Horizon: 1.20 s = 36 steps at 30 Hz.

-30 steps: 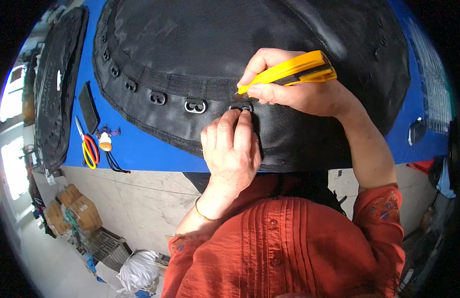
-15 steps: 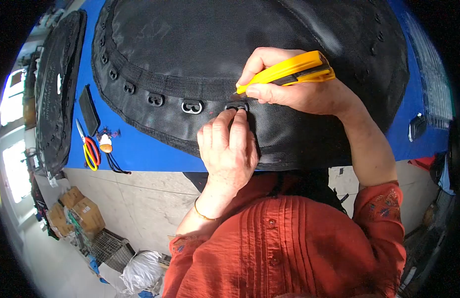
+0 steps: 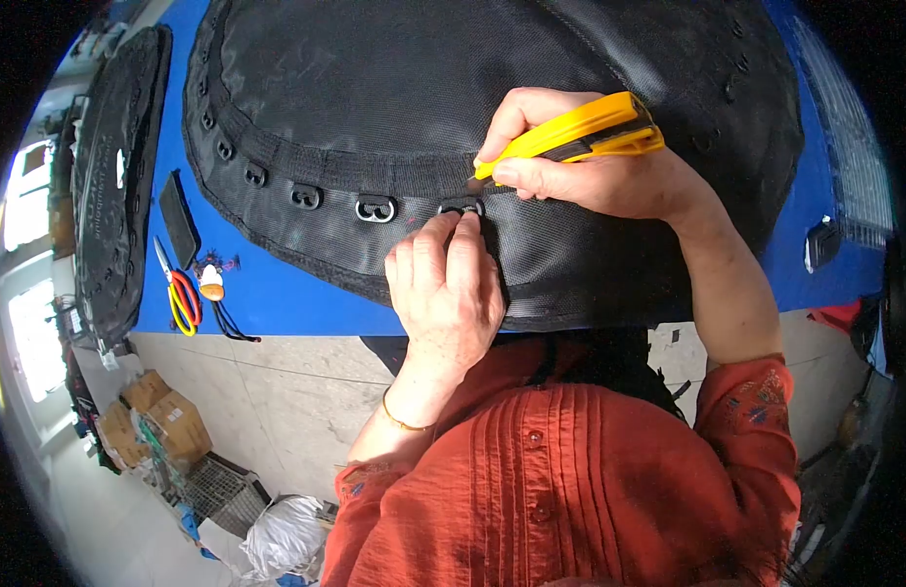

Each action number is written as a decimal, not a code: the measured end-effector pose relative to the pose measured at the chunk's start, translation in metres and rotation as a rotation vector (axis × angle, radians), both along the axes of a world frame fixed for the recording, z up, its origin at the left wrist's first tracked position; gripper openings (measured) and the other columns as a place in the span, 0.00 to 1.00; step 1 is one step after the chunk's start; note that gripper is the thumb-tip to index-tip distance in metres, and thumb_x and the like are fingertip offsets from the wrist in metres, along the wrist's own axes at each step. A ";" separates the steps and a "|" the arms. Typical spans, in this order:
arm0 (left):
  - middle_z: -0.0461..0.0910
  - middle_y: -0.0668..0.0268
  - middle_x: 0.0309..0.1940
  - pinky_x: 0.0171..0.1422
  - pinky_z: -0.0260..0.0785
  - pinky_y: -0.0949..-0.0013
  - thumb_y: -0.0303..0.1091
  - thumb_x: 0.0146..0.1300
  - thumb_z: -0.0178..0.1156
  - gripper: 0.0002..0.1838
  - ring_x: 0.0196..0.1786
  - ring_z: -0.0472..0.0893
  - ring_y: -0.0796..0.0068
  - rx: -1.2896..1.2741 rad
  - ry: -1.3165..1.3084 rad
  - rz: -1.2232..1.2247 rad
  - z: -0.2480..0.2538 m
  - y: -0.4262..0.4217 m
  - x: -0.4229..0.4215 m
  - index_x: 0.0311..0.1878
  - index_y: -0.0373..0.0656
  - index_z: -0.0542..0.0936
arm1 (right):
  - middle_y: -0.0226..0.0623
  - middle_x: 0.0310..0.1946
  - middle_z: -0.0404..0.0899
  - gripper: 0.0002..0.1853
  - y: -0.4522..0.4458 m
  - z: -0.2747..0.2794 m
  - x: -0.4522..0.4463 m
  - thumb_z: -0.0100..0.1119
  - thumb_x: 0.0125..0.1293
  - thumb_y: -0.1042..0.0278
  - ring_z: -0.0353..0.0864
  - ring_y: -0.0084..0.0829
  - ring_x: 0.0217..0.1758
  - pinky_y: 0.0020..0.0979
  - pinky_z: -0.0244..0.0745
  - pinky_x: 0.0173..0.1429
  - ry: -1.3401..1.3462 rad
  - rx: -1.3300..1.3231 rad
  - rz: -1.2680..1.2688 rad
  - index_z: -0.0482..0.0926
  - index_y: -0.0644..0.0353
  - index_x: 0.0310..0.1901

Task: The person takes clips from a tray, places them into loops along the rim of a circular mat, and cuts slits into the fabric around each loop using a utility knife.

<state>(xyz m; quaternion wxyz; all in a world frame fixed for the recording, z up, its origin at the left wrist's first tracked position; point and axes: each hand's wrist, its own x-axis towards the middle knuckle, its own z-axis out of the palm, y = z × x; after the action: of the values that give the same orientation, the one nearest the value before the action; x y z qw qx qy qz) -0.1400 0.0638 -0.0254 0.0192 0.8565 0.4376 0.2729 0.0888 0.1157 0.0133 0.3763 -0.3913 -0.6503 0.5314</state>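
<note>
A large round piece of black mesh fabric [image 3: 423, 88] with a webbing band has metal rings along its curved edge, each held by a black tab. My right hand [image 3: 609, 181] grips a yellow utility knife [image 3: 575, 132], its tip pointing down and left at the webbing just above one ring. Below that tip, my left hand [image 3: 448, 284] has its fingers bent and pressed together on the metal ring [image 3: 463, 206], partly covering it. Beside it on the left lies another metal ring [image 3: 376, 209], uncovered.
On the blue table [image 3: 306, 293] at left lie red-and-yellow-handled scissors [image 3: 183, 301], a black flat block [image 3: 179, 220] and a small orange-and-white object [image 3: 210, 283]. Another black fabric piece [image 3: 120, 196] lies farther left. Cardboard boxes [image 3: 169, 421] stand on the floor.
The knife tip has shifted slightly right and up, a little away from the ring. My left hand stays at the same ring, moved only slightly left, uncovering more of it.
</note>
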 end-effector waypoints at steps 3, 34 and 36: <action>0.81 0.58 0.52 0.56 0.70 0.57 0.27 0.57 0.69 0.21 0.51 0.80 0.59 0.000 0.007 0.000 0.000 0.000 0.000 0.56 0.38 0.83 | 0.32 0.43 0.86 0.08 -0.001 0.000 0.003 0.66 0.74 0.69 0.85 0.21 0.41 0.24 0.83 0.46 -0.019 0.022 0.001 0.82 0.59 0.50; 0.80 0.56 0.52 0.53 0.69 0.56 0.26 0.56 0.69 0.21 0.49 0.79 0.58 0.017 -0.033 -0.040 -0.005 0.001 -0.004 0.55 0.37 0.81 | 0.29 0.39 0.84 0.09 -0.002 -0.013 -0.021 0.67 0.74 0.67 0.83 0.18 0.39 0.23 0.81 0.46 0.157 -0.039 -0.025 0.81 0.59 0.50; 0.80 0.56 0.52 0.53 0.70 0.56 0.26 0.56 0.69 0.21 0.49 0.79 0.58 0.016 -0.029 -0.040 -0.004 0.001 -0.004 0.55 0.37 0.81 | 0.31 0.43 0.85 0.10 0.000 -0.014 -0.020 0.66 0.75 0.69 0.83 0.18 0.40 0.23 0.81 0.48 0.135 -0.063 0.005 0.81 0.60 0.53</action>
<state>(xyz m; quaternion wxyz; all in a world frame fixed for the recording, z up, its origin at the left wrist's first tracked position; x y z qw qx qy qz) -0.1440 0.0646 -0.0299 0.0239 0.8611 0.4181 0.2882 0.0686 0.1155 -0.0002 0.4057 -0.3645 -0.6074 0.5775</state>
